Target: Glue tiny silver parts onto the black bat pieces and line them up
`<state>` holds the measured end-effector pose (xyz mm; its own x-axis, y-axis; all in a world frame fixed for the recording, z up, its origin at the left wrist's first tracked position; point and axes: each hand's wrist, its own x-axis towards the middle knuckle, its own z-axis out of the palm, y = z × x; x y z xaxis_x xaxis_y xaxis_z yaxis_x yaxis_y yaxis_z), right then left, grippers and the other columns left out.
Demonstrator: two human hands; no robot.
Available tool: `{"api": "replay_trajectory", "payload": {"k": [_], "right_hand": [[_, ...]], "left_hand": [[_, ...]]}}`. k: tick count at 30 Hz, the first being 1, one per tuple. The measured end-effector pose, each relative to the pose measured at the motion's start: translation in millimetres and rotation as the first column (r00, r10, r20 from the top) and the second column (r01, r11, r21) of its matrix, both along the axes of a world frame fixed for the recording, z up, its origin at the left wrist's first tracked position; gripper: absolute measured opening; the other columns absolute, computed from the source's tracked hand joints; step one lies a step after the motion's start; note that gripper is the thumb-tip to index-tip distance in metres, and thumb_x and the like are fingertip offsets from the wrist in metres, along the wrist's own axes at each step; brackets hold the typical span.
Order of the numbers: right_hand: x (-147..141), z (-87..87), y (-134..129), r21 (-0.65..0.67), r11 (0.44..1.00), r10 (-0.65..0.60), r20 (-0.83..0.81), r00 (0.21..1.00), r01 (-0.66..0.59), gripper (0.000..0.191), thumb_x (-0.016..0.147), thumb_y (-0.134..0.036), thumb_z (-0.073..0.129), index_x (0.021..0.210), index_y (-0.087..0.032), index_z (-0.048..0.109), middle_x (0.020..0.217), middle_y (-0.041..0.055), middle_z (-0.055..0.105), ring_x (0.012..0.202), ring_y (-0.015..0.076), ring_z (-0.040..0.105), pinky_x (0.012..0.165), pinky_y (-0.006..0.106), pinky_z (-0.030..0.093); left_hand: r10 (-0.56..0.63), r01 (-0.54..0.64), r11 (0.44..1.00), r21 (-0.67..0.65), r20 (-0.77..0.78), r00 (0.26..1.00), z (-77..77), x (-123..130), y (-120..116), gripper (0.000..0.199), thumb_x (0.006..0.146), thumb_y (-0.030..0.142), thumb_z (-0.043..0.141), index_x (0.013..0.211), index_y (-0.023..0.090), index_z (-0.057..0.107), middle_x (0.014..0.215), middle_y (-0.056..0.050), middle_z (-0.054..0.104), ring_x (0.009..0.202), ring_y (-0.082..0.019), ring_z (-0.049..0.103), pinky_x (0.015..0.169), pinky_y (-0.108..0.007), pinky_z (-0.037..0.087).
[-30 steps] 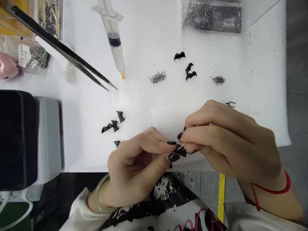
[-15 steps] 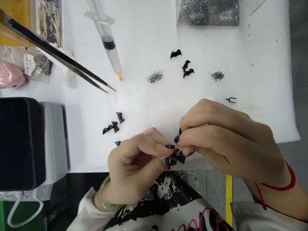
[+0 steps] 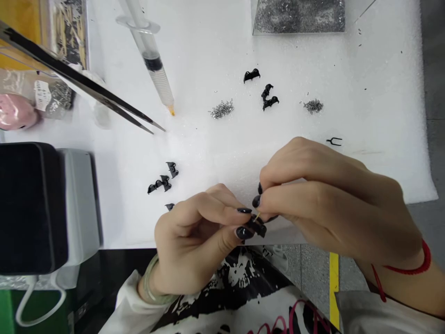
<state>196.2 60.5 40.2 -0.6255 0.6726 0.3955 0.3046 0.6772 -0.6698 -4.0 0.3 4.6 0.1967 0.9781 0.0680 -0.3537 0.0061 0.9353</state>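
Observation:
Between thumb and forefinger, my left hand (image 3: 201, 236) pinches a small black plastic part (image 3: 257, 227) near the front edge of the white foam sheet. My right hand (image 3: 323, 199) is closed on a thin toothpick (image 3: 257, 216), its tip touching the black part. Most of the toothpick is hidden by the fingers. Similar black parts (image 3: 163, 182) lie left of my left hand, and more black parts (image 3: 269, 98) lie farther back. Small heaps of tiny metal pieces, one left heap (image 3: 222, 109) and one right heap (image 3: 313, 106), rest on the foam.
Tweezers (image 3: 104, 97) and a syringe with an orange tip (image 3: 158, 74) extend in from the upper left. A clear box of tiny metal pieces (image 3: 299, 18) stands at the back. A small black fork-shaped piece (image 3: 334, 141) lies beyond my right hand. At left is a dark-screened device (image 3: 28, 208).
The view has shifted slightly. Both hands keep their grips, and the toothpick's tip still touches the black part, with less of the toothpick showing.

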Motion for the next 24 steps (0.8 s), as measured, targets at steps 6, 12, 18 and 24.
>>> {"api": "replay_trajectory", "payload": {"k": [6,12,18,24], "right_hand": [[2,5.1,-2,-0.001,1.000,0.001,0.037,0.999,-0.001,0.019,0.097,-0.002,0.051,0.087,-0.014,0.061,0.091,0.0017,0.061,0.086,0.0118,0.056,0.072,0.031,0.051],[0,10.4,-1,-0.050,0.998,-0.046,0.059,0.997,0.049,0.024,0.095,0.001,0.050,0.082,-0.017,0.056,0.088,0.0010,0.061,0.086,0.0132,0.056,0.074,0.033,0.052],[1,13.2,5,-0.062,0.998,-0.001,0.006,1.000,0.001,0.024,0.086,0.009,0.057,0.082,-0.015,0.057,0.083,0.0008,0.060,0.078,0.0112,0.058,0.066,0.030,0.051],[-1,12.2,7,-0.040,0.999,-0.001,0.002,1.000,0.001,0.025,0.086,0.010,0.054,0.082,-0.014,0.058,0.081,0.0010,0.059,0.074,0.0097,0.056,0.065,0.028,0.050]], "left_hand": [[0.026,-0.025,1.000,0.013,-0.041,0.999,0.2,1,0,0.029,0.085,-0.001,0.070,0.106,0.019,0.074,0.081,-0.006,0.070,0.073,-0.017,0.062,0.056,-0.032,0.052],[0.040,-0.039,0.999,0.029,-0.039,0.998,0.8,3,1,0.025,0.085,0.002,0.072,0.105,0.018,0.075,0.080,-0.007,0.069,0.074,-0.018,0.063,0.060,-0.034,0.052],[-0.004,0.004,1.000,-0.004,-0.025,1.000,2.0,0,3,0.025,0.090,0.003,0.067,0.107,0.019,0.074,0.079,-0.006,0.065,0.073,-0.016,0.060,0.061,-0.033,0.050],[-0.060,0.061,0.997,-0.038,0.019,0.998,1.6,-3,4,0.024,0.092,0.003,0.064,0.108,0.020,0.071,0.082,-0.005,0.064,0.072,-0.015,0.060,0.059,-0.030,0.050]]}}
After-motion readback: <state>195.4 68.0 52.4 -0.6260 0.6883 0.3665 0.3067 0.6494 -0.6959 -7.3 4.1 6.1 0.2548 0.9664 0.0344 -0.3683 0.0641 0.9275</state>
